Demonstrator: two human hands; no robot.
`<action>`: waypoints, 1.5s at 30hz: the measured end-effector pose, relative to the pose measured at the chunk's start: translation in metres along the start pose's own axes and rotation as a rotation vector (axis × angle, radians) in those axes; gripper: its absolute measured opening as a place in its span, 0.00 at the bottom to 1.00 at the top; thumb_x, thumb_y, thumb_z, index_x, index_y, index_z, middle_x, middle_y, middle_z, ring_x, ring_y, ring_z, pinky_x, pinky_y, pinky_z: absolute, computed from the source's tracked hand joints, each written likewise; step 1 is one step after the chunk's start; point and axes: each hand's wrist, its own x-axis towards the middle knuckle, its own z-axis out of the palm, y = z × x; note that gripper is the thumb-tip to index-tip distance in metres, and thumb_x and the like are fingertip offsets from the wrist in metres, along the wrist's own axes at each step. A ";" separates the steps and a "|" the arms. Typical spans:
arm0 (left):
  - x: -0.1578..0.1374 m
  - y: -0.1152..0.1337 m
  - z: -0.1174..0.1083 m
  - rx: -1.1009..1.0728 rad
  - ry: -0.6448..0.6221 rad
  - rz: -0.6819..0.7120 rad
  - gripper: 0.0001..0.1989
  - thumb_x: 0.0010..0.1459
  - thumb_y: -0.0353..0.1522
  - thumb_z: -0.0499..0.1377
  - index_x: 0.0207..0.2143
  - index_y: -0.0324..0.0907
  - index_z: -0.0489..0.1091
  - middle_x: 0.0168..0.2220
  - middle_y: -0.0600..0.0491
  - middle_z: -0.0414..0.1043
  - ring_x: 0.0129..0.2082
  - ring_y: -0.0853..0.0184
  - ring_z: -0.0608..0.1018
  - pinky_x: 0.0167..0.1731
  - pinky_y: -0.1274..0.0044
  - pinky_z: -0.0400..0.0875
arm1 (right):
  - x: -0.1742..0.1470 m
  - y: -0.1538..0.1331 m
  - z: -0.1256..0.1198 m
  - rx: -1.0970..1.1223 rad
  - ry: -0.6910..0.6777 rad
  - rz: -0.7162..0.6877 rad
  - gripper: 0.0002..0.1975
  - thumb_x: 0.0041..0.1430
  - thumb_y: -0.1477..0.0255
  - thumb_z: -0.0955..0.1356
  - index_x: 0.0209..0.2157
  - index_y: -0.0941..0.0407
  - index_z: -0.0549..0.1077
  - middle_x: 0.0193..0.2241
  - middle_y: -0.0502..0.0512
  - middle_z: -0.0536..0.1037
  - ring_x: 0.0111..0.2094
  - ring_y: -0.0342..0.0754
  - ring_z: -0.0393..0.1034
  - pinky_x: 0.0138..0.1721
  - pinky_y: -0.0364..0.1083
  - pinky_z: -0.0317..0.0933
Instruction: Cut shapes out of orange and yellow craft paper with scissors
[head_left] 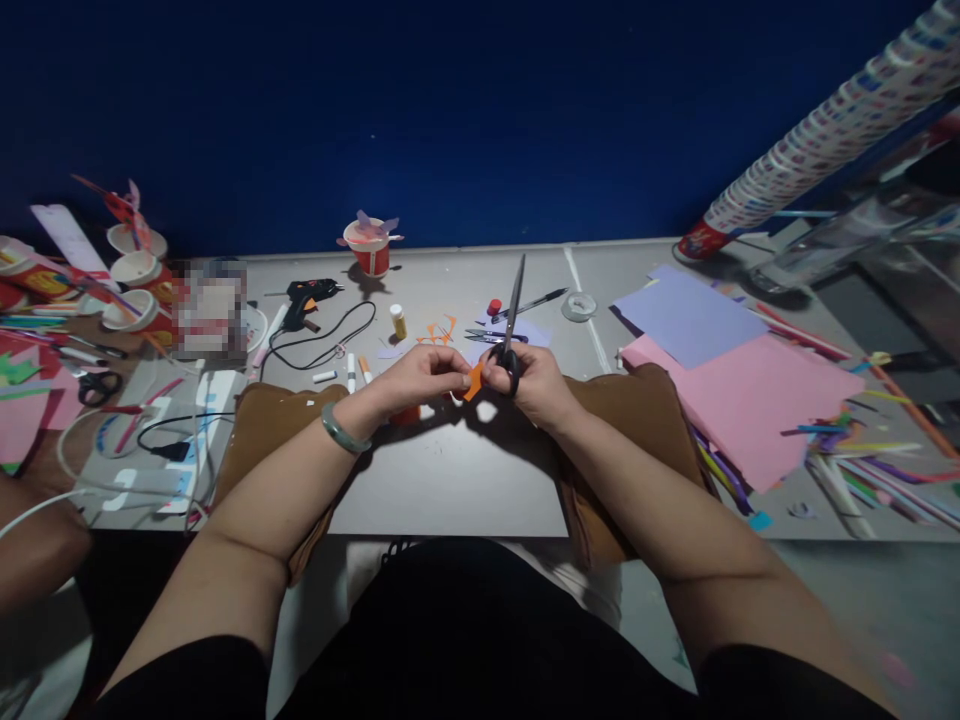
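Note:
My left hand (431,378) pinches a small piece of orange paper (473,383) between thumb and fingers, above the table. Black-handled scissors (512,320) are in my right hand (534,380), blades pointing up and away from me. The fingertips of my right hand also reach the orange paper's right edge. Just beyond the hands lie orange paper scraps (437,331), a second pair of small scissors (486,336), a red cap (494,307) and a glue stick (397,322). Part of another orange item (405,415) shows beneath my left wrist.
A black glue gun (306,300) with its cord lies left of centre, and a decorated paper cup (370,250) stands at the back. Clear tape (579,305), purple paper (694,315) and pink paper (742,400) are to the right. A power strip (202,430) and another person's arm (37,540) are at left.

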 end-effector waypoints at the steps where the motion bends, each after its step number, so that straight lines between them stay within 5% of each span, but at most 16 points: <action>1: 0.000 0.001 0.000 0.002 -0.001 -0.004 0.05 0.51 0.30 0.65 0.30 0.36 0.72 0.24 0.55 0.72 0.24 0.75 0.72 0.28 0.80 0.67 | 0.000 0.000 0.000 -0.003 -0.003 -0.001 0.08 0.47 0.67 0.72 0.24 0.56 0.72 0.24 0.49 0.73 0.27 0.43 0.63 0.33 0.46 0.61; 25: 0.000 -0.005 -0.001 -0.010 -0.025 0.003 0.09 0.51 0.32 0.67 0.26 0.37 0.71 0.23 0.54 0.73 0.23 0.75 0.74 0.26 0.81 0.67 | -0.001 -0.001 0.003 -0.001 0.017 0.028 0.10 0.47 0.65 0.72 0.24 0.56 0.72 0.24 0.49 0.71 0.27 0.42 0.61 0.33 0.46 0.59; 30: 0.002 -0.004 -0.004 -0.078 0.186 0.143 0.12 0.51 0.36 0.69 0.27 0.37 0.71 0.22 0.55 0.73 0.23 0.75 0.73 0.26 0.80 0.68 | 0.002 0.002 0.001 -0.021 0.081 0.077 0.17 0.50 0.58 0.72 0.24 0.56 0.68 0.22 0.47 0.67 0.25 0.42 0.57 0.30 0.45 0.55; 36: 0.003 0.002 -0.008 -0.241 0.500 0.317 0.14 0.51 0.38 0.69 0.28 0.39 0.70 0.23 0.57 0.71 0.22 0.76 0.74 0.26 0.81 0.70 | 0.005 0.011 -0.004 -0.526 -0.050 0.029 0.19 0.53 0.59 0.71 0.19 0.55 0.63 0.18 0.46 0.64 0.23 0.42 0.55 0.29 0.45 0.50; 40: 0.002 0.003 -0.006 -0.222 0.511 0.361 0.14 0.52 0.40 0.68 0.28 0.39 0.70 0.21 0.58 0.71 0.21 0.76 0.73 0.26 0.82 0.69 | 0.000 0.010 -0.001 -0.954 -0.215 -0.082 0.12 0.53 0.66 0.71 0.22 0.56 0.69 0.23 0.51 0.73 0.28 0.46 0.63 0.39 0.49 0.54; 45: 0.002 0.001 -0.003 -0.204 0.438 0.304 0.15 0.51 0.40 0.69 0.30 0.39 0.70 0.21 0.57 0.72 0.20 0.75 0.74 0.24 0.82 0.69 | -0.002 0.007 -0.002 -1.138 -0.339 -0.096 0.07 0.55 0.67 0.72 0.29 0.57 0.75 0.32 0.58 0.78 0.36 0.53 0.70 0.45 0.52 0.53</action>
